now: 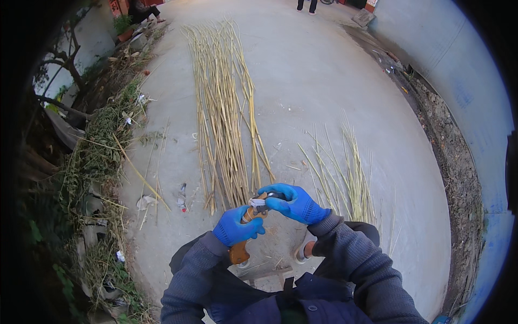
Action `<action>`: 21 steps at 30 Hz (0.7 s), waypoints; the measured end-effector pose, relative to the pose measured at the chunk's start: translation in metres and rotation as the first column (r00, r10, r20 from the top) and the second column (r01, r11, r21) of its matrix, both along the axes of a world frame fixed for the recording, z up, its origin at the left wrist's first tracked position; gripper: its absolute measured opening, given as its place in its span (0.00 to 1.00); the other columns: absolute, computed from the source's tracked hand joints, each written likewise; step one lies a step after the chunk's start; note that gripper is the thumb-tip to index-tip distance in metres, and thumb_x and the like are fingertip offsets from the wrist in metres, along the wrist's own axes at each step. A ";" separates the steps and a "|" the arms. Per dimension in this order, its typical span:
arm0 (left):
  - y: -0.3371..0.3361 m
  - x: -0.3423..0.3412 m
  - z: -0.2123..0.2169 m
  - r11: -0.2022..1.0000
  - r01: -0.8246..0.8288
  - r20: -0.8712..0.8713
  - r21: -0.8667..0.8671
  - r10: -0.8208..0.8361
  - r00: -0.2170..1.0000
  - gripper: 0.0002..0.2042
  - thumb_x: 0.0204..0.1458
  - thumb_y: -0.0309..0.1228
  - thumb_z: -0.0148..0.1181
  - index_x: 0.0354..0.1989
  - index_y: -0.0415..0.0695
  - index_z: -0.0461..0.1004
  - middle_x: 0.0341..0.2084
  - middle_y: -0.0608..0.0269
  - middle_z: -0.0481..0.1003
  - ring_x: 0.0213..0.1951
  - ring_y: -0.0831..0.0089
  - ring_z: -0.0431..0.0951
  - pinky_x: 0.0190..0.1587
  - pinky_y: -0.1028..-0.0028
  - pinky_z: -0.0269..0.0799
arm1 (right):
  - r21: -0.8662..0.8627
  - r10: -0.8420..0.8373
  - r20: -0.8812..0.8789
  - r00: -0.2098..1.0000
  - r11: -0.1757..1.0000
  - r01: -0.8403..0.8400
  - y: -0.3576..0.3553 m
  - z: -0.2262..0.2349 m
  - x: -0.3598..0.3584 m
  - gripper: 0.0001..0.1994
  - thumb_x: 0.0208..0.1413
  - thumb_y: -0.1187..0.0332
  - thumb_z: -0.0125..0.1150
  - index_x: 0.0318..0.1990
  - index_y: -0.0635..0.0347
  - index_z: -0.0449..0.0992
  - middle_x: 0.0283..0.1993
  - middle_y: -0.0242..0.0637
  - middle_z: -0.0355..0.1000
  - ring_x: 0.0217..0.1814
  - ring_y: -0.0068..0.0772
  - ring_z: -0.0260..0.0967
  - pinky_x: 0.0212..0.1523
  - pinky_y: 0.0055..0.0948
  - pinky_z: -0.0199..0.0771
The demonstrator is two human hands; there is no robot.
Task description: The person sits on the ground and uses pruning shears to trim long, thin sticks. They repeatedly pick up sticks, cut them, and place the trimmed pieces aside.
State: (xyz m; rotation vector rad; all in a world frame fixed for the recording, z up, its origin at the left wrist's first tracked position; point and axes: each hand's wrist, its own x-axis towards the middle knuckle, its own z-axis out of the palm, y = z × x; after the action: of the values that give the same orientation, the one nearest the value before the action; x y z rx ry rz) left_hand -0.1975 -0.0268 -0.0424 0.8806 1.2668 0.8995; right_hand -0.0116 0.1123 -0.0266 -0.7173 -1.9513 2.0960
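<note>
Both gloved hands closed on orange-handled tool (244, 237): left hand (236, 228) grips handle, right hand (292, 202) pinches its head; steady handle, keep fingertips off blade.

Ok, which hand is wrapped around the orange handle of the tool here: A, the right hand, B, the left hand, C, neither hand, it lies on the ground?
B: the left hand in a blue glove closes around the orange handle of the tool, while the right hand touches its upper end above it.
</note>
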 end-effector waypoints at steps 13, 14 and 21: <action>-0.021 -0.057 0.020 0.846 -0.523 0.089 -0.101 0.532 0.842 0.14 0.58 0.29 0.55 0.48 0.33 0.72 0.22 0.56 0.76 0.22 0.71 0.77 0.26 0.72 0.75 | -0.117 -0.401 0.286 0.870 0.886 0.448 0.021 -0.265 -0.042 0.27 0.61 0.50 0.54 0.56 0.67 0.71 0.45 0.46 0.77 0.46 0.36 0.76 0.49 0.32 0.75; -0.022 -0.061 0.024 0.837 -0.538 0.071 -0.103 0.545 0.835 0.14 0.58 0.29 0.55 0.48 0.32 0.72 0.22 0.55 0.76 0.22 0.70 0.76 0.26 0.72 0.74 | 0.032 -0.440 0.439 0.783 0.879 0.476 0.018 -0.293 -0.047 0.27 0.60 0.50 0.56 0.55 0.68 0.72 0.44 0.47 0.77 0.46 0.37 0.76 0.48 0.33 0.75; -0.016 -0.068 0.039 0.810 -0.488 -0.040 -0.325 0.503 0.863 0.16 0.56 0.27 0.54 0.50 0.32 0.72 0.21 0.52 0.76 0.23 0.70 0.77 0.27 0.71 0.72 | 0.679 -0.519 0.617 0.591 0.731 -0.066 0.045 -0.389 -0.100 0.33 0.50 0.46 0.61 0.56 0.63 0.71 0.43 0.51 0.77 0.48 0.50 0.75 0.49 0.42 0.73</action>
State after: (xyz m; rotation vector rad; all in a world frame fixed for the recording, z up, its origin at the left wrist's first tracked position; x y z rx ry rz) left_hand -0.2659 -0.0430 -0.0038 0.2558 1.5835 1.0678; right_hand -0.1120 0.1570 -0.4158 -1.7958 -2.5247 0.7737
